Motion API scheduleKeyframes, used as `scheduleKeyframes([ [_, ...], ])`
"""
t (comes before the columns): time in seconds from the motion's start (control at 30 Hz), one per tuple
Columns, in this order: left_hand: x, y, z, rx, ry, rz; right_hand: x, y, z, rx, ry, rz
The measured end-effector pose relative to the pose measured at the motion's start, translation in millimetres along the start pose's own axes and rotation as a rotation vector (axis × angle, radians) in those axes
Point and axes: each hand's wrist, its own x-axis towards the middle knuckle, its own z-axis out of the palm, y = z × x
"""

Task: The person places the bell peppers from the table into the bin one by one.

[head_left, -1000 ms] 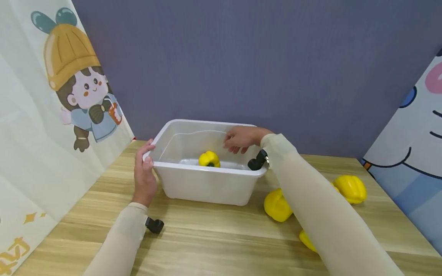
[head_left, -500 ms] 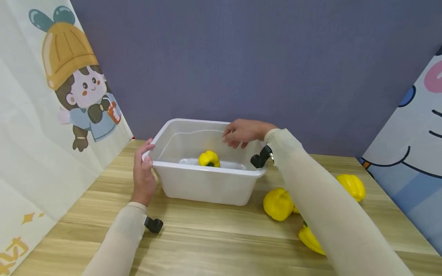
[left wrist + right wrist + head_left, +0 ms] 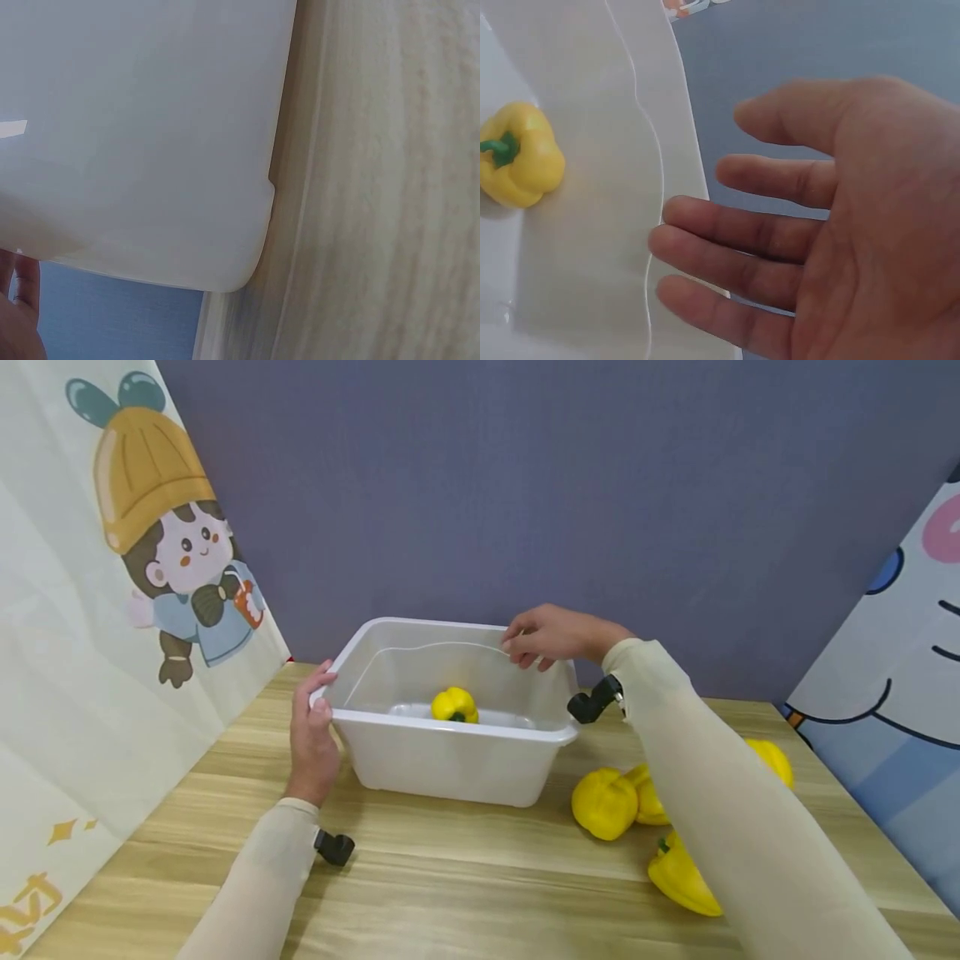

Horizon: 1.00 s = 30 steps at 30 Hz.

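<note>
A white plastic bin (image 3: 442,760) stands on the wooden table with one yellow bell pepper (image 3: 453,704) lying on its floor. My left hand (image 3: 312,739) grips the bin's left rim, thumb and fingers on either side of it. Above the back right corner of the bin hovers my right hand (image 3: 558,633), holding nothing. The right wrist view shows its fingers (image 3: 735,255) spread and loosely extended, with the bell pepper (image 3: 525,157) well apart from them. In the left wrist view the bin's outer wall (image 3: 142,150) fills much of the picture, and only a bit of the hand (image 3: 19,315) shows.
Several more yellow bell peppers (image 3: 604,804) lie on the table (image 3: 465,877) right of the bin, some partly behind my right sleeve (image 3: 742,810). A grey-blue panel (image 3: 525,493) rises behind the bin. Printed cartoon sheets flank the table left (image 3: 45,610) and right (image 3: 900,668).
My right hand has risen and moved right, from inside the bin to above its back right corner. More of the peppers beside the sleeve now show. The left hand stays on the rim.
</note>
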Motion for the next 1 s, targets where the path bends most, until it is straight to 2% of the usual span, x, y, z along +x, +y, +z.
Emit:
scheduleKeyframes([
  [0.2, 0.4, -1.1, 4.9, 0.016, -0.003, -0.007, -4.6, 15, -3, 0.02, 0.07, -0.046],
  [0.57, 1.2, -3.1, 11.2, 0.024, 0.018, 0.003, -14.2, 31, -9, 0.116, 0.156, -0.07],
  [0.77, 1.5, -2.5, 12.6, 0.03, 0.03, 0.022, -23.3, 32, -7, 0.119, 0.255, -0.11],
  [1.0, 0.6, -1.1, 12.0, 0.035, 0.025, 0.009, -41.9, 29, 2, 0.152, 0.383, -0.185],
])
